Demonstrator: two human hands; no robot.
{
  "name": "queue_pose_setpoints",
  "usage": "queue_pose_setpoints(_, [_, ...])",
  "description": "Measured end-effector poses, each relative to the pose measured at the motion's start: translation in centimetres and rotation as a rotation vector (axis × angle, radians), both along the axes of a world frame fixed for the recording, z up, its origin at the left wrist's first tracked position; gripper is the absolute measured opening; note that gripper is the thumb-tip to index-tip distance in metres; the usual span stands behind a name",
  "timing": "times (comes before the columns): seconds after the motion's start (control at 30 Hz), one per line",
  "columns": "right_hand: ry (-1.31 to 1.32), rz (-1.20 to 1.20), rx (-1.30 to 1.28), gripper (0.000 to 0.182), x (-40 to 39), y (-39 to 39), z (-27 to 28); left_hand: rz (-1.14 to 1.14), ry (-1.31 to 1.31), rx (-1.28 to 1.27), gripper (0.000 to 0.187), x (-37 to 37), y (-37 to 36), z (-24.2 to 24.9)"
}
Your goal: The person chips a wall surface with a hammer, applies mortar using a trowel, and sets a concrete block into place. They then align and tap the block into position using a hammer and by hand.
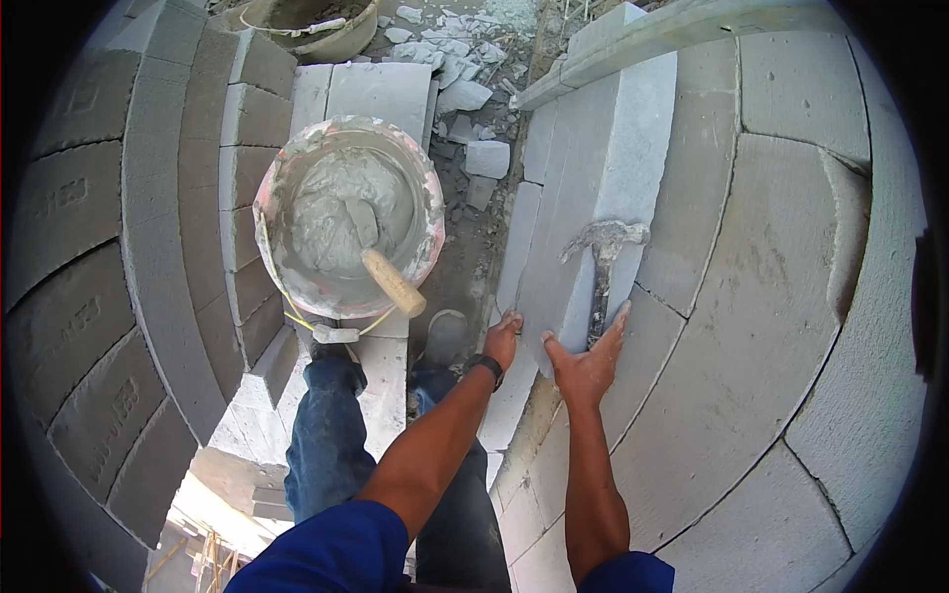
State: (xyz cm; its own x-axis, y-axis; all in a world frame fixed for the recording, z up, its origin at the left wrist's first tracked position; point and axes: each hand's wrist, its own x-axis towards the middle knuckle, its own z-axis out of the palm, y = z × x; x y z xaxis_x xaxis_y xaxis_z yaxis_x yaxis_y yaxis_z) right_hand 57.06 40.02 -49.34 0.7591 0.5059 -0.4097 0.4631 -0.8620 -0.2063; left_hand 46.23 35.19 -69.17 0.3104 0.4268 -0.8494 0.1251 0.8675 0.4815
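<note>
A long pale aerated concrete block (633, 148) sits in the wall course on my right. My right hand (583, 371) spans its near end, thumb on one side and fingers stretched along the other. Lower down, my left hand (501, 341) has its fingers bent against the block's left face, with a dark watch on the wrist. A mortar-crusted hammer (602, 272) lies on top of the block, its handle end just ahead of my right palm. To the left stands a bucket of grey mortar (346, 212), with a wooden-handled trowel (393, 282) stuck in it.
Block walls rise on the left (79, 267) and right (751, 326). A board (682, 35) crosses the right wall's far end. Broken block pieces (465, 94) litter the ground ahead, near another bucket (321, 30). My shoe (447, 338) stands beside the mortar bucket.
</note>
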Motion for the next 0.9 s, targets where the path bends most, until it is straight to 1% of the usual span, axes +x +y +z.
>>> queue_pose_setpoints(0.13, [-0.010, 0.001, 0.008, 0.127, 0.1, 0.0, 0.2, -0.023, 0.009, -0.018, 0.071, 0.4, 0.4, 0.8])
queue_pose_setpoints(0.23, [-0.011, 0.001, 0.032, 0.127, 0.2, -0.3, 0.0, 0.024, 0.025, -0.081, 0.070, 1.1, -0.2, 0.2])
queue_pose_setpoints(0.33, [-0.074, 0.062, 0.026, 0.128, 0.3, -0.6, -0.4, 0.098, -0.009, -0.146, 0.076, 1.3, -0.5, 0.3])
queue_pose_setpoints(0.43, [-0.089, 0.060, 0.012, 0.129, 0.1, -0.7, -0.4, 0.075, 0.026, -0.117, 0.078, 1.6, -0.9, 0.5])
queue_pose_setpoints(0.53, [-0.104, 0.069, -0.018, 0.129, 0.1, -0.7, -0.4, 0.069, -0.005, -0.054, 0.089, 1.8, -0.8, 0.7])
queue_pose_setpoints(0.63, [-0.087, 0.057, -0.017, 0.129, 0.0, -0.7, -0.3, 0.059, -0.006, -0.067, 0.087, 1.5, -0.7, 0.9])
queue_pose_setpoints(0.73, [-0.108, 0.056, -0.038, 0.129, -0.1, -0.7, -0.5, 0.125, -0.033, -0.113, 0.086, 1.5, -0.3, 1.5])
queue_pose_setpoints(0.83, [-0.092, 0.046, -0.016, 0.129, -0.1, -0.6, -0.4, 0.117, -0.019, -0.102, 0.085, 1.5, -0.3, 1.5])
queue_pose_setpoints(0.9, [-0.133, 0.075, -0.017, 0.129, -0.1, -1.0, -0.7, 0.078, -0.010, -0.073, 0.085, 1.4, -0.5, 1.2])
